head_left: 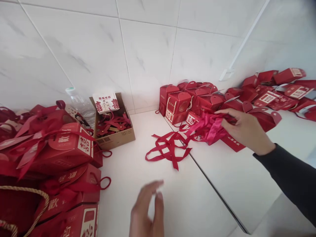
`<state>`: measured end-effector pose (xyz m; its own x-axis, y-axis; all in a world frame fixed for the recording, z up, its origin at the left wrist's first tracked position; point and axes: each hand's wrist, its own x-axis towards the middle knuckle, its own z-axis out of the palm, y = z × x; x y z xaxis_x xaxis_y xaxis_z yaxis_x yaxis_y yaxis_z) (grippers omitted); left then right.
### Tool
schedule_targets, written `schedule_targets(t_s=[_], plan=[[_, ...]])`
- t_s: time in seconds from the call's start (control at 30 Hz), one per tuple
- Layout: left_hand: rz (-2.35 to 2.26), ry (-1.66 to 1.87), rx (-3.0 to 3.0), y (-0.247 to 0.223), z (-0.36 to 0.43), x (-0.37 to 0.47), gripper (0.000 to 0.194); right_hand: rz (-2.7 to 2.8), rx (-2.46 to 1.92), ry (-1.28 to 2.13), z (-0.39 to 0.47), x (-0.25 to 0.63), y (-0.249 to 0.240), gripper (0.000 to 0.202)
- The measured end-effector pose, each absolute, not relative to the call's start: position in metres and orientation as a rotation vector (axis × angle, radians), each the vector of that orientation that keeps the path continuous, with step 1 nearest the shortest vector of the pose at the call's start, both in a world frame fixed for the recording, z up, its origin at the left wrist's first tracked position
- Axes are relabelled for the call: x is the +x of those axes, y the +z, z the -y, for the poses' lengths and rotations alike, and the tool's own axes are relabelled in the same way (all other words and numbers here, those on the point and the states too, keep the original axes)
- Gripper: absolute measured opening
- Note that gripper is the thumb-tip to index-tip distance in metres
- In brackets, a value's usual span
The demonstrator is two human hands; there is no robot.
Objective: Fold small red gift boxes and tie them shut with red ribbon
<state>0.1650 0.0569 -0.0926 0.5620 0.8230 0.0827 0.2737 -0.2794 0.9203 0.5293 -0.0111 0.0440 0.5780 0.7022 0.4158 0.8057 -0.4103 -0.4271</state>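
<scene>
My right hand (247,130) is closed on shiny red ribbon, part of a bunched pile of ribbons (209,126) that lies against the red gift boxes (180,105). To the left of that pile, loose strips of darker red ribbon (170,149) spread over the white tabletop (138,164). Low in the picture, my left hand (148,210) hovers over the table, slightly blurred. Its thumb and forefinger curve towards each other with a gap between them, and nothing shows in it.
Stacked red boxes with ribbon bows (61,148) fill the left side. A cardboard box (116,138) holds red ribbon pieces and a printed card (105,102). Behind it stands a clear plastic bottle (81,103). More red boxes (274,95) lie along the tiled wall at right.
</scene>
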Motion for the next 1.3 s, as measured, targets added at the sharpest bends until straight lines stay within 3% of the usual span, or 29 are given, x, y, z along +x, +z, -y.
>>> schedule_targets(t_s=[0.07,0.17,0.33,0.47,0.63,0.83,0.93,1.1,1.23,1.3], plan=[[-1.033,0.951,2.094,-0.093,-0.083,0.197,0.037,1.14,-2.194,-0.297,0.016,0.529,0.055,0.031],[-1.025,0.996,2.188,-0.104,-0.111,0.238,0.047,1.173,-2.159,-0.273,0.013,0.522,0.049,0.03],[-0.884,0.967,2.354,-0.128,-0.119,0.251,0.036,1.547,-2.095,0.063,-0.023,0.487,-0.013,0.037],[-0.81,1.044,2.421,-0.128,-0.114,0.244,0.038,1.704,-2.06,0.162,-0.055,0.452,-0.066,0.038],[-0.887,1.224,2.345,-0.118,-0.116,0.243,0.037,1.641,-2.088,0.137,-0.06,0.461,-0.07,0.031],[-0.961,1.273,2.202,-0.112,-0.117,0.245,0.038,1.242,-2.218,-0.155,-0.006,0.517,0.0,0.031],[-0.963,1.235,2.177,-0.11,-0.117,0.246,0.041,1.157,-2.245,-0.211,0.022,0.522,0.013,0.031],[-0.913,1.141,2.231,-0.112,-0.118,0.247,0.046,1.095,-2.242,-0.109,0.078,0.504,-0.024,0.038],[-0.837,1.024,2.322,-0.115,-0.118,0.25,0.051,0.597,-2.196,-0.361,0.143,0.486,-0.07,0.049],[-0.79,0.959,2.377,-0.115,-0.117,0.251,0.054,0.373,-2.166,-0.361,0.169,0.475,-0.091,0.046]])
